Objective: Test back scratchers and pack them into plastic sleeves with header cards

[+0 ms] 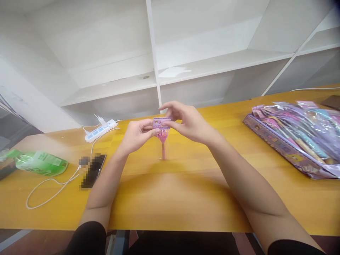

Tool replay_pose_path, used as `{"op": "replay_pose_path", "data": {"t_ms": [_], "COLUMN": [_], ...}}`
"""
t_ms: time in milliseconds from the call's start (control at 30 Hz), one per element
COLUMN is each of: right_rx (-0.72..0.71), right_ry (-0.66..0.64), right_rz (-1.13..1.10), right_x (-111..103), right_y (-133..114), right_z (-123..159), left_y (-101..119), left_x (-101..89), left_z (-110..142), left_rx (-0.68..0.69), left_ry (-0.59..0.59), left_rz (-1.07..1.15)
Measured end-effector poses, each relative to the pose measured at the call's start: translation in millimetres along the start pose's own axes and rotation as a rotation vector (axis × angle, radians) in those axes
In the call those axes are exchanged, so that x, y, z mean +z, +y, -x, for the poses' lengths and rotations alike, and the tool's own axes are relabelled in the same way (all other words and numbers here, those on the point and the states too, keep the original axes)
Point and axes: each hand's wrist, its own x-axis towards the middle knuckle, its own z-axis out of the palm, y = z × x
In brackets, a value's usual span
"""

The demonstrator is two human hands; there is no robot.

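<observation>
Above the wooden table, a purple printed header card (157,122) tops a small package with a pink item (163,138) hanging below. The item has a wide, frilly-looking upper part and a narrow pink stem pointing down; its exact kind is hard to make out. My left hand (138,136) pinches the card's lower left edge between thumb and fingers. On the card's right side, my right hand (187,122) has its thumb across the front, with the index finger raised above the top edge. Its other fingers are partly hidden behind.
At right, a purple display box (281,152) holds several similar long packages (305,131). To the left are a green bottle (41,163) on its side, a partly blurred phone (95,170), a white cable (45,181) and a power strip (101,131). White shelving (202,65) stands behind.
</observation>
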Motion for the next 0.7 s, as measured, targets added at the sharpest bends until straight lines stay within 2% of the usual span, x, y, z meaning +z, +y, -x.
{"op": "replay_pose_path", "data": {"t_ms": [133,433,700], "right_rx": [0.047,0.017,0.033], "right_ry": [0.006,-0.012,0.025], "right_rz": [-0.026,0.004,-0.006], "right_x": [6,8,13], "right_y": [-1,3,1], "right_z": [-1,-2,-2], "left_y": [1,9,17], "left_x": [2.0,8.1,11.2], "left_z": [4,10,12], "left_rx": [0.054,0.113,0.116], "left_ry": [0.024,0.022,0.024], "left_rz": [-0.104,-0.221,-0.280]}}
